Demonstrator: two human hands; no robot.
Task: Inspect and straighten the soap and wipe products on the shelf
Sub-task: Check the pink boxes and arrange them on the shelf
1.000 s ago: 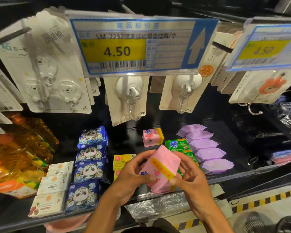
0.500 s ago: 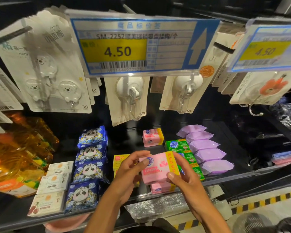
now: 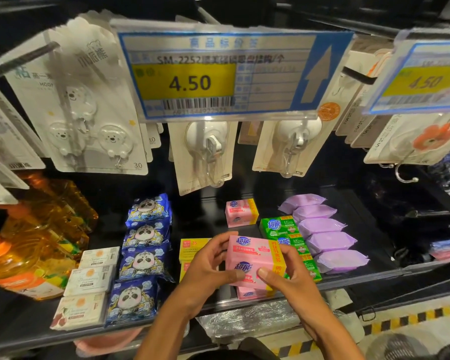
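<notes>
Both hands, left hand [image 3: 208, 266] and right hand [image 3: 283, 281], grasp a pink soap pack [image 3: 255, 261] above the shelf's front edge [image 3: 361, 278], between yellow boxes [image 3: 191, 249] and green soap [image 3: 278, 227].

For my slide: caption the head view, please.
The left hand and right hand hold a pink soap pack over another pink pack at the shelf front.
</notes>
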